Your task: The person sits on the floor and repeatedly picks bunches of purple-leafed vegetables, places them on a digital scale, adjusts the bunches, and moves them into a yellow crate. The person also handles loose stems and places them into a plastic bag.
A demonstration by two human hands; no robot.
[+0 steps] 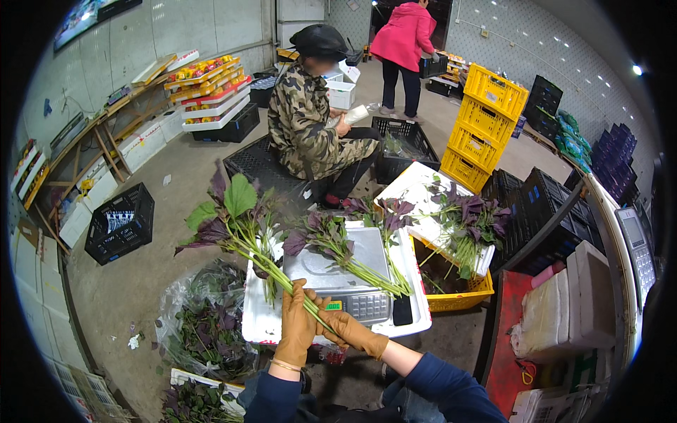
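Note:
My left hand (297, 322), in a tan rubber glove, grips a bunch of long green stems with purple and green leaves (238, 222). Lower on the same stems, my right hand (351, 330), gloved alike, closes round their cut ends. The bunch slants up to the left, in front of a digital scale (370, 306). Another bunch of purple-leaved greens (338, 248) lies across the scale's metal pan. Scale and greens rest on a white foam tray (418, 317), with a black phone-like object (402, 311) at its right. More bunches (470, 217) lie on a foam lid behind, at the right.
A clear plastic bag of purple leaves (206, 328) stands on the floor at left. Below the lid is a yellow crate (460, 301). A person in camouflage (307, 116) sits opposite, holding a pale roll; another in pink (402, 37) stands behind. Scissors (527, 373) lie at right.

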